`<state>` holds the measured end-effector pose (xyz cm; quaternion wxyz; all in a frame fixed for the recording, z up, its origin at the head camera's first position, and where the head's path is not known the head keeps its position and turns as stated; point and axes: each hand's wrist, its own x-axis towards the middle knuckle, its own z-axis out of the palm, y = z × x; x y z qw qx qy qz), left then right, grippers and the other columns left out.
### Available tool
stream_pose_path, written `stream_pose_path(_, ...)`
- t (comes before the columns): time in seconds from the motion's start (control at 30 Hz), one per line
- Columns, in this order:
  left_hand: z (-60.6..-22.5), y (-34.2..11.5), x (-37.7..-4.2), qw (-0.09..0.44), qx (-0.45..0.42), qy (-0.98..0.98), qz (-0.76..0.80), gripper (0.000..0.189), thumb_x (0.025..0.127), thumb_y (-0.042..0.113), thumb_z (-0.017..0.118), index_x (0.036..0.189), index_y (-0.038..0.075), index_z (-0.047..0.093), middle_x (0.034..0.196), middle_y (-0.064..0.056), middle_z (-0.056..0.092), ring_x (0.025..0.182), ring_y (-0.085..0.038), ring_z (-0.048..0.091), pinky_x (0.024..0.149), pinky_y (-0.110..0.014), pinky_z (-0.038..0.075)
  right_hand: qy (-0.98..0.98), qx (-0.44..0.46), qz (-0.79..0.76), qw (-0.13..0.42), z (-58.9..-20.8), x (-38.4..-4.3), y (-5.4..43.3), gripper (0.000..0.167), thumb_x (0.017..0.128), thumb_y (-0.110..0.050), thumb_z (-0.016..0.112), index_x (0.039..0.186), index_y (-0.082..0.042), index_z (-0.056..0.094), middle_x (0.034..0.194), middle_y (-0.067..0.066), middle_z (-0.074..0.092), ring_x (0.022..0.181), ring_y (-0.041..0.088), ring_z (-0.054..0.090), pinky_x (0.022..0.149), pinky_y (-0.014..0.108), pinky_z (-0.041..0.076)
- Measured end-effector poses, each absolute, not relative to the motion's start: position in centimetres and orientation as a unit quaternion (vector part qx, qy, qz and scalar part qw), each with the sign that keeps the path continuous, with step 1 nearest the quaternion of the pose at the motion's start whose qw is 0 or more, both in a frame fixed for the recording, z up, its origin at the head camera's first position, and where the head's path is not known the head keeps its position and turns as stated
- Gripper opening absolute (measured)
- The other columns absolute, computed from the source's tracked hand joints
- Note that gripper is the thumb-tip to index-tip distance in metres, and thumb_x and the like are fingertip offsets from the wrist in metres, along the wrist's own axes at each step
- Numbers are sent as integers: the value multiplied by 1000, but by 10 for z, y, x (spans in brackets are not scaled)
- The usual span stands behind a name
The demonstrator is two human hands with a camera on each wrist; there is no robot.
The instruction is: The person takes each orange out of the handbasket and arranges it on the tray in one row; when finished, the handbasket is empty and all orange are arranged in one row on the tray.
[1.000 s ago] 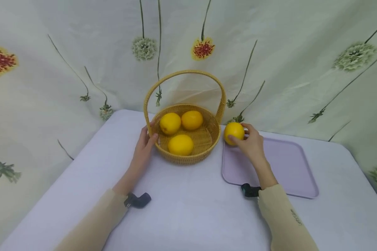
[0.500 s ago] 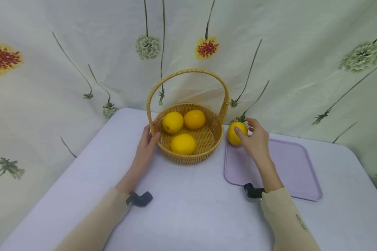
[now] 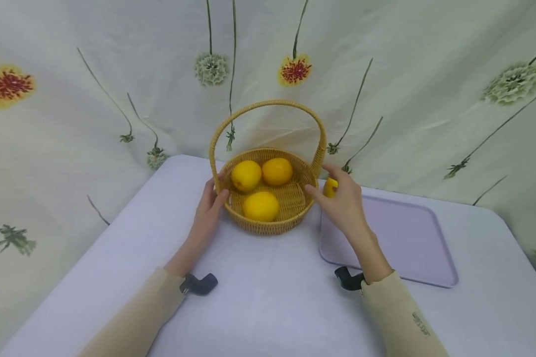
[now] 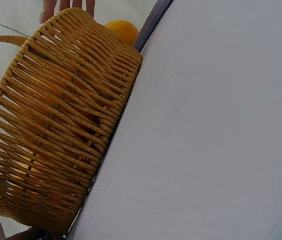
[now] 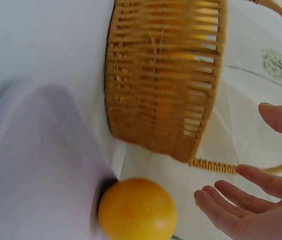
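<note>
A wicker basket (image 3: 268, 228) with a tall arched handle holds three yellow fruits, of which the front one (image 3: 261, 206) looks like a lemon. My left hand (image 3: 207, 213) grips the basket's left side at the foot of the handle, thumb over the rim. My right hand (image 3: 346, 203) is at the basket's right rim, fingers loosely spread and holding nothing. Partly hidden behind it, a round yellow-orange fruit (image 5: 138, 210) rests at the far left corner of the lilac tray (image 3: 402, 238). In the left wrist view, right-hand fingers (image 4: 66, 6) show beyond the basket (image 4: 61, 110).
The tray lies right of the basket on a white-covered table (image 3: 268, 297). Behind the table hangs a pale cloth (image 3: 161, 59) printed with flowers. A black wrist camera sits on each wrist.
My right hand has let go of the fruit on the tray and moved left to the basket's rim. My left hand keeps its grip on the basket.
</note>
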<state>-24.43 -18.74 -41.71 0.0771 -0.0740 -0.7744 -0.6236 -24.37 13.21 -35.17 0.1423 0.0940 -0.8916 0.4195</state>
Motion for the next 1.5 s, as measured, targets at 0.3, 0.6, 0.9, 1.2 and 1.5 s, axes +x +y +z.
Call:
stream_pose_path(0.3, -444, -193, -258, 87, -72, -778, -618, 52, 114, 31, 48, 163, 30, 34, 173, 9, 29, 158, -28, 33, 129, -53, 29, -901, 127, 388, 148, -345, -235, 99, 69, 95, -31, 79, 151, -1, 52, 156, 20, 50, 145, 40, 47, 121, 59, 40)
stream_pose_path(0.6, -434, -194, -255, 78, -71, -778, -619, 53, 114, 31, 47, 164, 26, 32, 174, 5, 28, 159, -29, 32, 129, -52, 29, -907, 145, 393, 44, -345, -240, 66, 74, 96, -44, 76, 152, -3, 50, 154, 17, 56, 144, 36, 50, 122, 52, 41)
stream_pose_path(0.9, -413, -189, -240, 71, -64, -792, -603, 56, 113, 36, 48, 164, 19, 32, 175, -3, 28, 159, -33, 30, 130, -55, 26, -922, 139, 361, -8, -361, -240, 27, 91, 87, -53, 84, 152, 0, 49, 147, 22, 61, 132, 41, 60, 110, 55, 52)
stream_pose_path(1.2, -408, -187, -236, 72, -67, -791, -603, 55, 114, 32, 47, 164, 18, 32, 174, -4, 28, 159, -33, 31, 130, -54, 28, -944, 136, 301, 2, -363, -240, 17, 85, 86, -46, 86, 145, 5, 53, 133, 23, 67, 115, 37, 67, 100, 49, 57)
stream_pose_path(1.5, -405, -185, -235, 76, -70, -794, -599, 55, 114, 32, 47, 164, 16, 32, 175, -6, 28, 161, -30, 27, 130, -53, 27, -939, 123, 322, 1, -363, -242, 20, 87, 85, -29, 88, 153, 3, 45, 151, 24, 52, 136, 40, 53, 118, 54, 45)
